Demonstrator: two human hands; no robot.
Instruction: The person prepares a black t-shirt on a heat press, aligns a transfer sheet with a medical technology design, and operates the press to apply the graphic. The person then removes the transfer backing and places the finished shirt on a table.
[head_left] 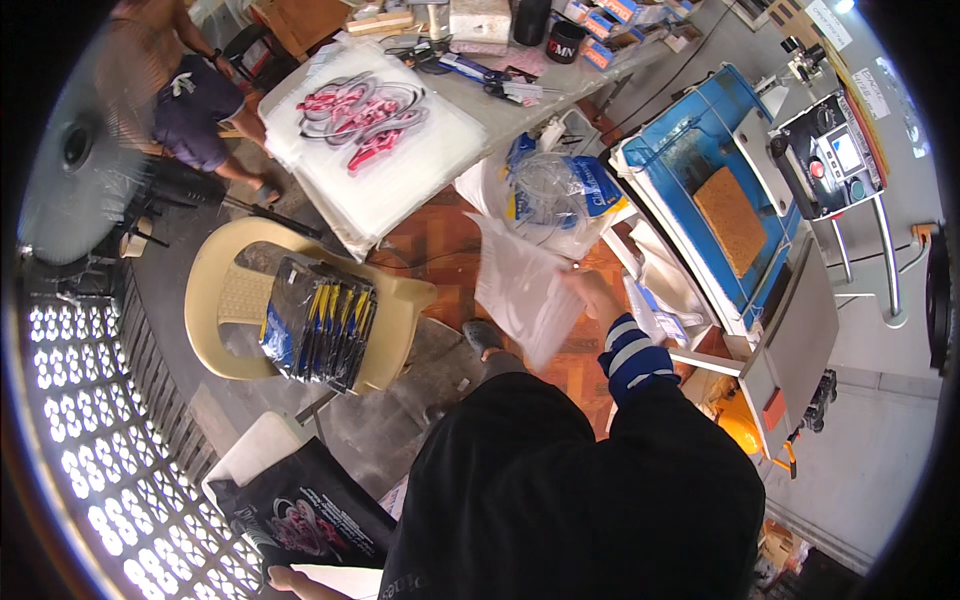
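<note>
My right hand (592, 292), in a blue-and-white striped cuff, grips the edge of a thin white sheet (525, 290). The sheet hangs over the floor, slightly creased and blurred. At the lower left, my left hand (298, 582) pinches the near edge of a black printed cloth (310, 510); part of this hand is cut off by the frame. The cloth, with a pink and white design, lies over a white board (250, 450). Ahead, a white sheet with a red and grey design (365, 120) tops a stack on the table.
A cream plastic chair (215, 300) holds a stack of packaged black garments (318, 325). A heat press (830, 160) stands right, beside a blue tray with a brown board (730, 220). Plastic bags (560, 190) sit under the table. A fan (75, 150) and another person (195, 100) are at left.
</note>
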